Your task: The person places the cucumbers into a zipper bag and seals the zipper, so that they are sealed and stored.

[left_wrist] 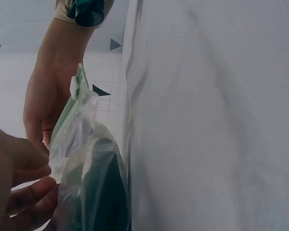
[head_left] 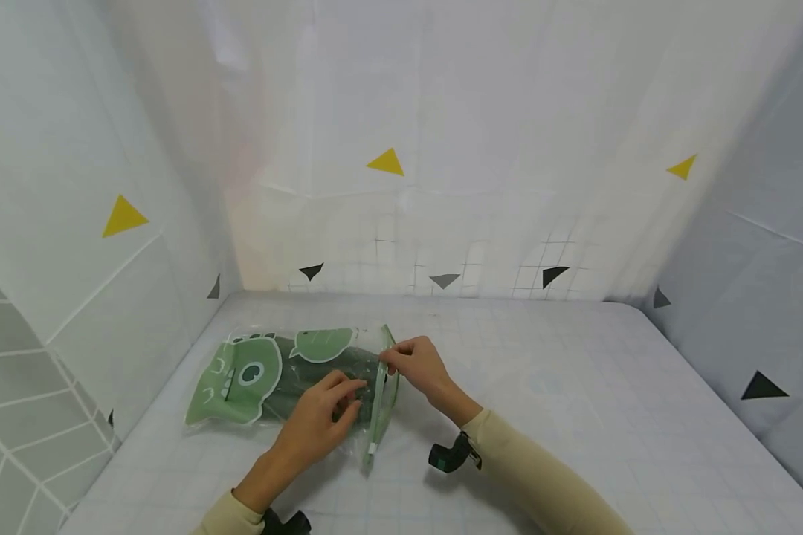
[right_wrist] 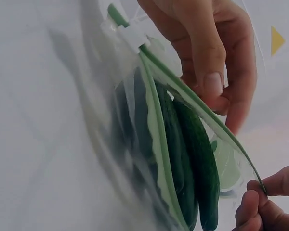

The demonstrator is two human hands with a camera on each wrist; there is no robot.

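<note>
A clear slider zip bag (head_left: 204, 397) with green cartoon prints lies on its side on the table. Dark green cucumbers (right_wrist: 202, 163) show inside through its parted mouth in the right wrist view. My right hand (head_left: 428, 369) pinches the mouth's green zip edge (right_wrist: 216, 120) between thumb and fingers, spreading it from the other edge. The white slider (right_wrist: 132, 38) sits at the near end of the zip. Over the bag near its mouth, my left hand (head_left: 317, 417) hovers with loosely bent fingers, thumb apart from the fingertips, holding nothing.
A white cloth with faint grid lines covers the table (head_left: 562, 416). White sheets with yellow and black triangles hang at the back (head_left: 482, 148) and both sides. Dark wrist cameras (head_left: 450, 455) are strapped below both hands.
</note>
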